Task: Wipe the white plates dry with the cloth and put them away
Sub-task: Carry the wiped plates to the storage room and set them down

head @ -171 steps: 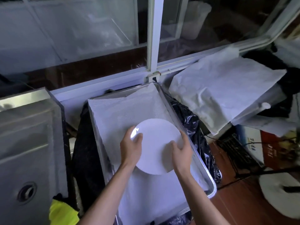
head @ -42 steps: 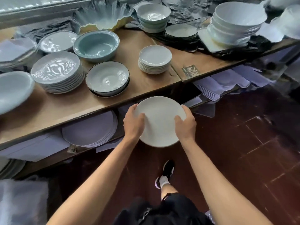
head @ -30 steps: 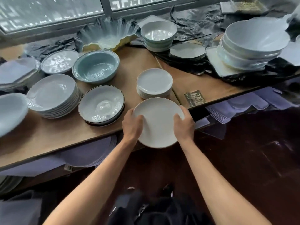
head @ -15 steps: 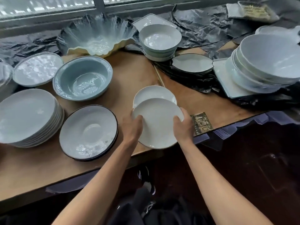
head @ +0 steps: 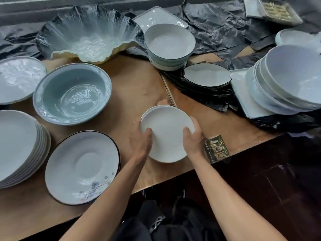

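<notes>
A: Pose of the hands?

B: Both forearms reach forward over the near edge of the tabletop (head: 132, 87). Left hand (head: 141, 142) grasps the left rim of the white plate (head: 167, 136), thumb curled onto its upper face. Right hand (head: 193, 139) grasps the right rim the same way, thumb on top, fingers under and hidden.

A: Edges and room?

B: The plate's near rim lies close to the tabletop's front edge. Left of it, just beside the left wrist, sits a dark-rimmed plate (head: 82, 168) with a small floral mark. Right of the right hand, a dark printed card (head: 217, 148) lies at the edge. Bare wood stays open beyond the plate, up to a seam in the top.

A: Where is the plate relative to the stack?

B: It sits between the 2 hands, almost squarely over a stack of white plates (head: 157, 107); only a thin crescent of the stack shows at the far left. Cannot tell if they touch.

A: Farther back?

B: A pale blue bowl (head: 72, 93) left, black plastic sheet (head: 213, 28) and stacked bowls (head: 286, 80) right.
</notes>
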Demonstrator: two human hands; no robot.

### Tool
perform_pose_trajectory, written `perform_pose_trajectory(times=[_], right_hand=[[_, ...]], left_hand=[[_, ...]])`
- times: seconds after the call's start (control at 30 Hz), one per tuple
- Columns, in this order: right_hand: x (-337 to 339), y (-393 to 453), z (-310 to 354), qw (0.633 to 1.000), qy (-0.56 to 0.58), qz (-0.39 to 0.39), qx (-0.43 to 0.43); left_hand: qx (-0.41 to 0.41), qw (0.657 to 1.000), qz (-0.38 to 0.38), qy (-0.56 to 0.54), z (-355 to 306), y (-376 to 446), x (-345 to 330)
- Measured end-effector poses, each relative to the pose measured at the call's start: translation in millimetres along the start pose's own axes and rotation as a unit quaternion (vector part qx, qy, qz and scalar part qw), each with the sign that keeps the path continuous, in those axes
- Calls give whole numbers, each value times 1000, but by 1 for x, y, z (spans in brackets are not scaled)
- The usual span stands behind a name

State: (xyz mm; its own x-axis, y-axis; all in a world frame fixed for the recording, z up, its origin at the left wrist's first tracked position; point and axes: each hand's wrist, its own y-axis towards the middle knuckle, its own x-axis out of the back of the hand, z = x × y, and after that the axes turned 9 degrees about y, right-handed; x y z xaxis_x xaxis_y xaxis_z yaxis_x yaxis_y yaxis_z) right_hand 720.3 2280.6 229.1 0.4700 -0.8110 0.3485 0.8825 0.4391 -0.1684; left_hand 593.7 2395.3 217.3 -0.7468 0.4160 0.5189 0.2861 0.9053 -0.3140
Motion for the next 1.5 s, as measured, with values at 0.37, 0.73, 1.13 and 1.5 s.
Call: perform_pose_trajectory(times=[0.37,0.73,1.13,1.5], right_hand=[[-13,36,0,999,6,32,-12],[-20,42,-21,1000,-3,22,-14],[-22,42,-20,999,-23,20,13],[-19,45,-17,998,-49,42,-2]], left_hand=[[33,999,-13,-12,-11,24,-10],[41,999,-27,5,-9,26,-15],[4,1000,-25,-2,-3,29,-16],[-36,999,-12,6,5,33,-16]])
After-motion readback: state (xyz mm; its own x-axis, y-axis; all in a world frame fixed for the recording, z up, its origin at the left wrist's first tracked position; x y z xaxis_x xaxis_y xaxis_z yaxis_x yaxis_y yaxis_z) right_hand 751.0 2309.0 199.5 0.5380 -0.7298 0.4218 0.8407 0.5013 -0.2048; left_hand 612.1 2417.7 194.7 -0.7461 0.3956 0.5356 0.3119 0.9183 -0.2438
